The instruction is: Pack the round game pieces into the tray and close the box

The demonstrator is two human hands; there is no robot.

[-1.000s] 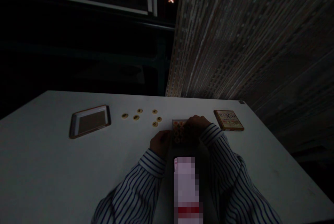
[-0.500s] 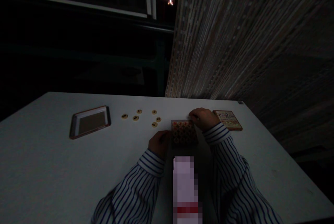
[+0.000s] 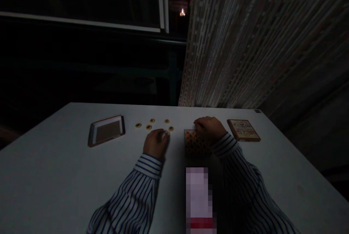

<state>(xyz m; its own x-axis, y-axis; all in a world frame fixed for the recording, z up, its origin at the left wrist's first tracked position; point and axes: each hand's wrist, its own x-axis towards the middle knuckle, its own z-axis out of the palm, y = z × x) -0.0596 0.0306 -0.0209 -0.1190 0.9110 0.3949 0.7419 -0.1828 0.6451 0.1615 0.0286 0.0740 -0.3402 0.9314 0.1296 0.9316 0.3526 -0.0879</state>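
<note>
Only one view here: head cam, I'm looking forward and down over the worktop [image 3: 54, 175], hands close, window and wall behind.

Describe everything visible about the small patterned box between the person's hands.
The patterned box lies flat on the white table, squarish, its open top showing rows of small round orange-red pieces; the dim light hides finer detail and its material. The right hand rests on its far right corner. The left hand is apart from it, over a loose round disc to its left.
</note>
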